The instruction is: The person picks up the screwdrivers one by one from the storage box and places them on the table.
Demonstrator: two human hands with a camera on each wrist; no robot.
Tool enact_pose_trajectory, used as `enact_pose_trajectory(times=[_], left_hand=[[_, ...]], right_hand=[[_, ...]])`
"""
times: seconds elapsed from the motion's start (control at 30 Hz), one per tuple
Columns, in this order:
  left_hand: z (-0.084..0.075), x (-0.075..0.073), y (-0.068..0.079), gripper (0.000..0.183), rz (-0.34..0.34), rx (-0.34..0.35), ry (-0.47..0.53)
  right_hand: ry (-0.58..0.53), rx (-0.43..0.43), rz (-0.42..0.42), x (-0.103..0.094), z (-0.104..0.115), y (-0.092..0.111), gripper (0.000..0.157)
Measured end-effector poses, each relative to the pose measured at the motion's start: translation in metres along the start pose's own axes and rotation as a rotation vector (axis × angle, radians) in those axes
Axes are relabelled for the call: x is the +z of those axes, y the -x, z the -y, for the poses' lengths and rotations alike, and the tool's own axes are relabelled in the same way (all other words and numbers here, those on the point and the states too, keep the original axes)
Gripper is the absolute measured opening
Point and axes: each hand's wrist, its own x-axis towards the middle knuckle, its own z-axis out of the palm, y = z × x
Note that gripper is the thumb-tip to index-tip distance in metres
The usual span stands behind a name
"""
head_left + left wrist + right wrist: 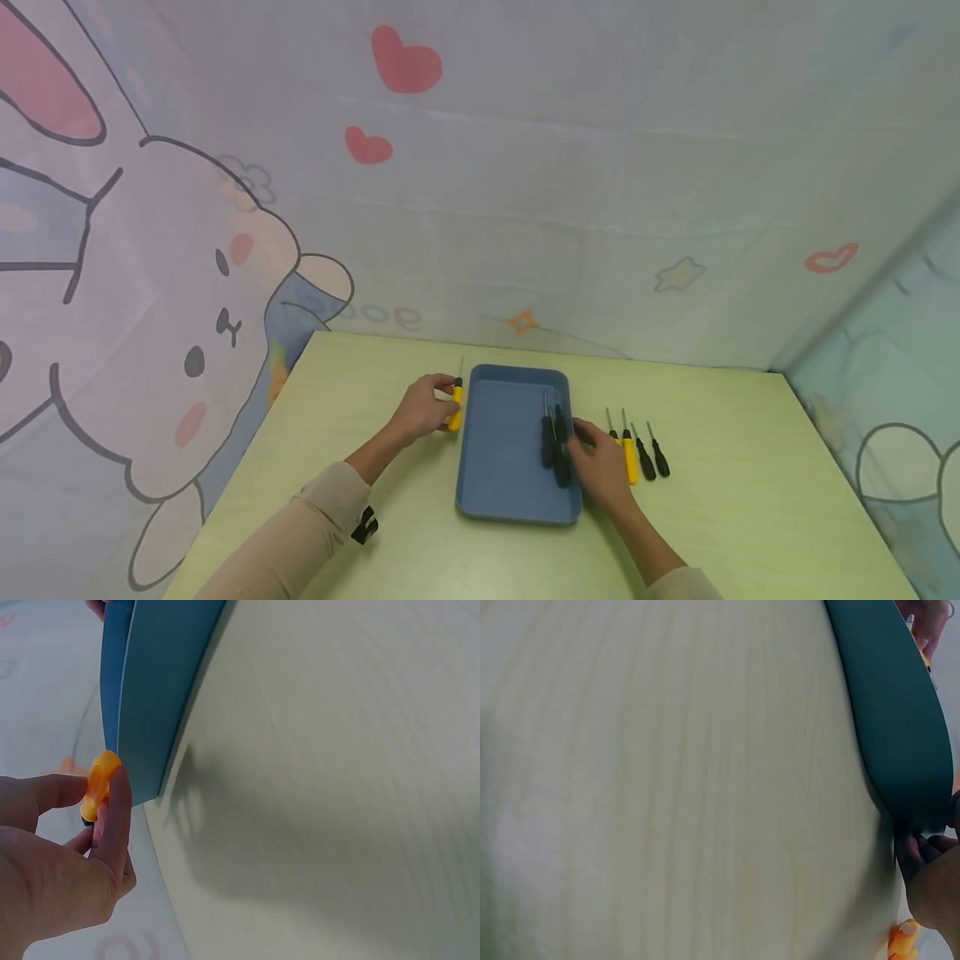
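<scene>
My left hand (425,408) holds a yellow-handled screwdriver (455,407) upright between thumb and fingers, just off the left side of a blue tray (495,450). In the left wrist view the yellow handle's rounded end (105,769) shows between the fingertips, close to the tray wall (154,697). At the tray's right side, my right hand (600,467) grips the rim; in the right wrist view its fingers (911,859) lie along the outside of the wall. Several black screwdrivers (547,442) lie inside the tray, toward its right side.
Right of the tray, a row of screwdrivers lies on the table (720,500), with yellow handles (629,458) nearer the hand and black handles (660,460) farther out. A black strap (365,527) shows beside the left sleeve. Behind the table hangs a printed cloth (525,208).
</scene>
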Motion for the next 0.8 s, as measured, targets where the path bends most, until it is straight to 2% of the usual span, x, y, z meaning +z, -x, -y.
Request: enact_pose_trajectory(times=[0.2, 0.63, 0.8], left_hand=[[0.005, -0.003, 0.001, 0.05, -0.008, -0.018, -0.032], [0.01, -0.003, 0.003, 0.052, -0.03, -0.043, -0.158], [0.014, -0.004, 0.003, 0.052, -0.048, -0.026, -0.248]], right_hand=[[0.014, -0.014, -0.014, 0.001, 0.0, 0.001, 0.04], [0.006, 0.0, 0.012, 0.001, -0.003, 0.0, 0.041], [0.002, -0.003, 0.01, 0.001, -0.003, -0.001, 0.041]])
